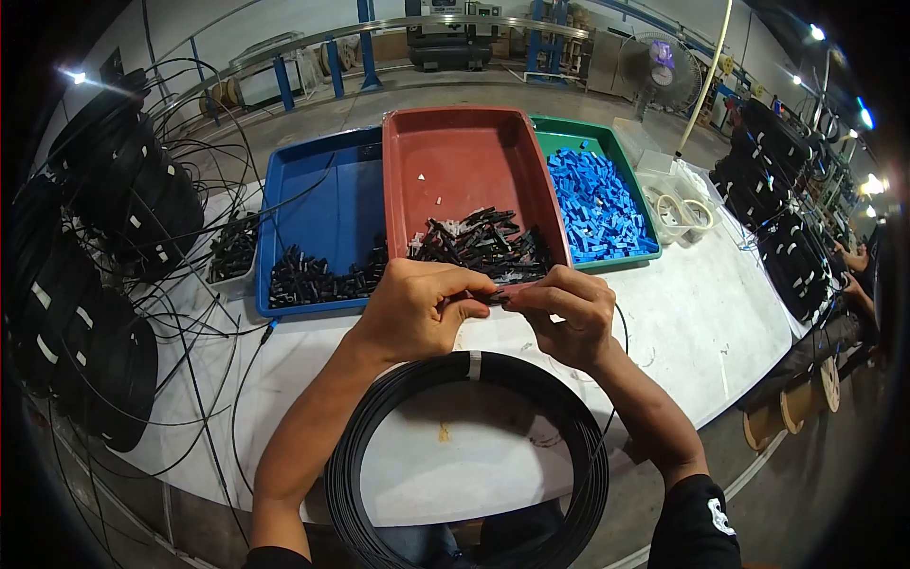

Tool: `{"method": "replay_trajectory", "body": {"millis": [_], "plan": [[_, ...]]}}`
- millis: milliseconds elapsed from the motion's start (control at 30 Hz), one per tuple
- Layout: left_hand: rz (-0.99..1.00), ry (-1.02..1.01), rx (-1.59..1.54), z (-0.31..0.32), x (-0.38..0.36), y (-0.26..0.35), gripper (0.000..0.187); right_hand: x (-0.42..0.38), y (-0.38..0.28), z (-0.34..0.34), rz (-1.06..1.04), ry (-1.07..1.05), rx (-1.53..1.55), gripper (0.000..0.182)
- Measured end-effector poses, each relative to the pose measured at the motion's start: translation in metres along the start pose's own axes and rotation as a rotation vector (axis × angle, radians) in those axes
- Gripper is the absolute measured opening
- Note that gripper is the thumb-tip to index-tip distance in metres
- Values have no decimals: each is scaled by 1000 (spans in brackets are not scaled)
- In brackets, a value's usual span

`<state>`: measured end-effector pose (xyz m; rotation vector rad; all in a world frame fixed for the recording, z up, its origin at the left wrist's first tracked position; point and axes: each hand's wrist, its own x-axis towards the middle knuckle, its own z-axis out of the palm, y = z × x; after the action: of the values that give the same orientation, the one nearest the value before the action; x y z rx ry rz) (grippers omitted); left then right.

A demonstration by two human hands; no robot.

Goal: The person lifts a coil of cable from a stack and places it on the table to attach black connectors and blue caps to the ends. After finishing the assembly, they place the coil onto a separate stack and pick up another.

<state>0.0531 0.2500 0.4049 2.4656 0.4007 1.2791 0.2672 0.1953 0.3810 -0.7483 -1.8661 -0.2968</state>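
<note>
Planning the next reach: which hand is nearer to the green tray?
The right. The right hand is just in front of the green tray's near-left corner; the left hand is farther left, in front of the red tray.

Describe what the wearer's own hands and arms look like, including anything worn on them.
The left hand and right hand are bare, with no gloves, rings or watch visible. The left forearm and right forearm are uncovered too. Black sleeves show at the lower edge; the right one carries a white marking, too small to read.
</note>
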Motion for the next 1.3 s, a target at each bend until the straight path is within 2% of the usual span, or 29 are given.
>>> {"method": "replay_trajectory", "body": {"millis": [100, 533, 900, 1133, 1200, 1300], "plan": [[9, -16, 36, 0, 1, 6, 21, -1, -1, 0, -4, -22, -10, 21], [64, 92, 79, 10, -3, 2, 21, 0, -5, 0, 20, -1, 32, 25], [113, 122, 178, 10, -3, 8, 22, 4, -9, -2, 170, -56, 104, 20], [117, 121, 180, 14, -5, 6, 22, 5, -8, -2, 178, -67, 147, 17], [146, 171, 177, 16, -4, 4, 16, 5, -9, -4, 207, -88, 168, 18], [111, 162, 152, 17, -5, 5, 16, 4, -5, -2, 190, -82, 168, 18]]}}
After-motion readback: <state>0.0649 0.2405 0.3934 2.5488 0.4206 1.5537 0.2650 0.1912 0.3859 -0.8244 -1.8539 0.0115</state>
